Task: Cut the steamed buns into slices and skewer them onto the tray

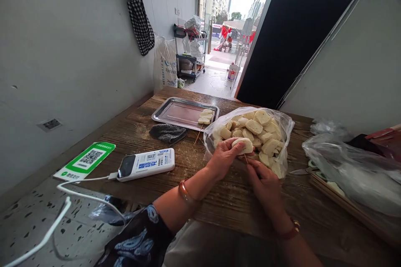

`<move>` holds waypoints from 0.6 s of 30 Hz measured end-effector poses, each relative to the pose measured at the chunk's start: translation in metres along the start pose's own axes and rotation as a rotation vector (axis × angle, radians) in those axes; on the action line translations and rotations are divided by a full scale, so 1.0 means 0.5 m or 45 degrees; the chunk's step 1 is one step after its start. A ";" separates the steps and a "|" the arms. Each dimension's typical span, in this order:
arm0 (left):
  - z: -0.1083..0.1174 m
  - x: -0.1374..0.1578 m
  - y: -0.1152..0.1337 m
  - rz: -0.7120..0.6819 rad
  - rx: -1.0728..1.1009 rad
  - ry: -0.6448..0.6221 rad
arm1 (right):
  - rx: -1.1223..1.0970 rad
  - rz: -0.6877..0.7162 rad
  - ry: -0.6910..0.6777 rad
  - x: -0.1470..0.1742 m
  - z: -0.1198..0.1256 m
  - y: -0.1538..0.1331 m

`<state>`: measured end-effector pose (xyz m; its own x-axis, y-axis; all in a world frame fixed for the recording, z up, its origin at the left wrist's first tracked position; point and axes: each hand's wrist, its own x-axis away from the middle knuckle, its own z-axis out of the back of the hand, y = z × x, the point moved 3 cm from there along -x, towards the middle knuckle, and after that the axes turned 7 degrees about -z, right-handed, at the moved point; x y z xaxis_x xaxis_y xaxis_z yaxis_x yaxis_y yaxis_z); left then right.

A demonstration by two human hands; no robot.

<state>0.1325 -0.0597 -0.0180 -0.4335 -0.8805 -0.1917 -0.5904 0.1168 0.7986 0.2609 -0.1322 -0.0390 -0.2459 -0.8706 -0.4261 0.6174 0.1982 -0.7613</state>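
Pinched in my left hand [226, 154] is a pale, oval food slice [243, 146], cream-coloured and thick. My right hand [262, 179] has its fingers closed on a thin wooden skewer [246, 158], whose upper end meets the slice's lower edge; how deep it goes I cannot tell. Both hands are just in front of a clear plastic bag [286, 123] heaped with similar slices [253, 126]. Left of the bag lies a metal tray [175, 112], holding a few slices on skewers [206, 116] at its right end, the sticks jutting over the rim.
A dark cloth [168, 132], a white power bank [156, 164] with a cable, and a green QR card [89, 158] lie on the wooden table's left. At right sit plastic bags [354, 162], a knife [299, 172] and a board [341, 200]. A cart [191, 56] stands beyond.
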 end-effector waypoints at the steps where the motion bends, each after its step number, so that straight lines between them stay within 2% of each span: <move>1: -0.001 0.001 -0.003 0.000 -0.013 -0.008 | -0.006 -0.028 -0.004 0.000 0.000 0.000; 9: -0.008 0.005 -0.034 0.000 -0.191 -0.061 | -0.102 -0.301 0.013 0.002 -0.001 0.021; 13: 0.031 -0.019 -0.016 -0.023 -0.328 0.041 | -0.210 -0.391 0.080 -0.002 0.006 0.033; 16: 0.074 -0.043 0.008 -0.144 -0.461 0.162 | -0.392 -0.490 0.206 -0.007 0.015 0.039; 18: 0.092 -0.053 0.017 -0.227 -0.687 0.170 | -0.493 -0.547 0.294 -0.010 0.022 0.040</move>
<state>0.1077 -0.0141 -0.0324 -0.2490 -0.9194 -0.3044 -0.2006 -0.2585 0.9450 0.2826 -0.1289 -0.0469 -0.5945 -0.7973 -0.1040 0.1220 0.0384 -0.9918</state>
